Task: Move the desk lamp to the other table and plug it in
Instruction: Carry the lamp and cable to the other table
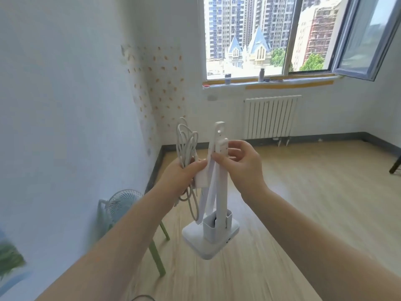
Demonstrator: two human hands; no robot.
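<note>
A white folded desk lamp [221, 205] hangs in the air in front of me, its square base [208, 242] with a small pen cup lowest. My right hand [240, 164] grips the lamp's upright arm near the top. My left hand [184, 177] is closed on the lamp's coiled white cable [186, 144] and its white plug block [201, 181]; loops of cable dangle below the fist. Under the lamp lies a light wooden table [217, 279], and the base looks to be a little above it.
A small fan [121, 205] sits on a green chair [158, 255] by the left wall. A white radiator [269, 118] stands under the window [249, 38], whose sill holds two bottles. Wooden floor spreads to the right; a dark furniture leg [396, 164] shows at the right edge.
</note>
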